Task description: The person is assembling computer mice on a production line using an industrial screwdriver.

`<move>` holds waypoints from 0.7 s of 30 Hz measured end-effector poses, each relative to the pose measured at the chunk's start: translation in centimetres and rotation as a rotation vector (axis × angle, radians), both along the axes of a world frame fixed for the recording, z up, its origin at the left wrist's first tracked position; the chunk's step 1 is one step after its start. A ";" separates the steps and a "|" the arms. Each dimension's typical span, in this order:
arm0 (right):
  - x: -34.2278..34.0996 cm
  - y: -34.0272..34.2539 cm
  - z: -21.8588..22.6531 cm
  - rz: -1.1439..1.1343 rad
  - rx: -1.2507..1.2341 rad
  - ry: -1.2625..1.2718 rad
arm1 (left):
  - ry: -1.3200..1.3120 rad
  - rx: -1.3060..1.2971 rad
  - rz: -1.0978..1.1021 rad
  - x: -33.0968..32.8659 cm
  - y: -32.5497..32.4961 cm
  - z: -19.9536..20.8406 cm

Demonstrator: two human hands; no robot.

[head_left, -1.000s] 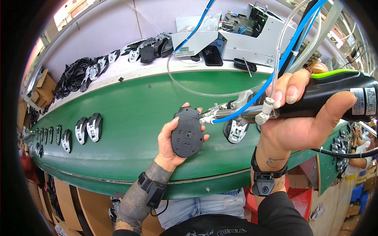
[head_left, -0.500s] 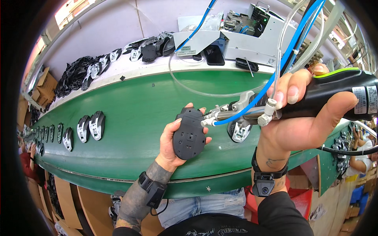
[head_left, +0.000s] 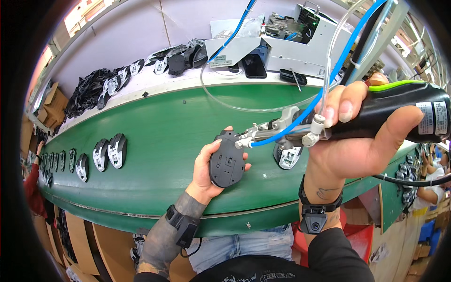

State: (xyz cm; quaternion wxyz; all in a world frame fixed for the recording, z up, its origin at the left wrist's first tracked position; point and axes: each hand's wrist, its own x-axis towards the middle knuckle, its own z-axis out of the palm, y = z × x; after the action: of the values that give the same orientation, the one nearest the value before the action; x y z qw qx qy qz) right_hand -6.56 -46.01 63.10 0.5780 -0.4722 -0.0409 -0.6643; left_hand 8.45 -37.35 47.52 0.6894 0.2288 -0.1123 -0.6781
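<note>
My left hand (head_left: pixel 203 169) is wrapped round a black computer mouse (head_left: pixel 226 164), its underside with several screw holes facing up. In my right hand (head_left: pixel 347 145) is a black and green electric screwdriver (head_left: pixel 392 110) with a metal nose and a blue air hose (head_left: pixel 305 115). Its tip reaches the upper right part of the mouse; whether it touches a screw cannot be made out. Just beyond the metal nose, a grey and white mouse shell (head_left: pixel 288 157) lies on the green conveyor belt (head_left: pixel 164 155), partly hidden by the tool.
More mouse shells (head_left: pixel 116 150) stand on the belt to the left, with small parts (head_left: pixel 72 160) farther along. Behind, a ledge (head_left: pixel 188 81) carries black parts, a phone (head_left: pixel 254 66) and a white machine (head_left: pixel 300 51). A co-worker's red sleeve (head_left: pixel 32 185) shows far left.
The screwdriver has shifted slightly left, its tip now farther over the mouse's upper edge. The mouse has turned a little in my left hand. At far left, the co-worker's arm has reached over the belt.
</note>
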 end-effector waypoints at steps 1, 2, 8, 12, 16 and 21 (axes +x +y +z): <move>0.1 0.1 0.0 0.020 0.004 0.002 | -0.003 0.002 -0.016 0.0 0.1 0.0; 0.2 0.1 0.0 0.020 0.006 0.001 | -0.006 0.004 -0.032 0.0 0.2 0.0; 0.2 0.0 -0.2 0.000 0.003 -0.012 | 0.036 -0.020 -0.065 0.0 0.1 0.0; 0.0 0.4 -0.1 0.005 -0.010 -0.006 | 0.001 -0.020 -0.051 -0.1 0.3 0.3; 0.0 0.5 -0.1 0.004 -0.018 0.004 | 0.038 -0.029 -0.063 -0.1 0.3 0.4; 0.2 0.6 -0.3 0.002 -0.041 0.009 | -0.010 -0.027 -0.066 -0.1 0.5 0.0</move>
State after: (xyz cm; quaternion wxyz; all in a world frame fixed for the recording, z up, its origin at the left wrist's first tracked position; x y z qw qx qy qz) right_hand -6.40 -45.46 62.80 0.5692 -0.4867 -0.0524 -0.6606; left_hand 8.36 -36.87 47.55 0.6692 0.2189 -0.1326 -0.6976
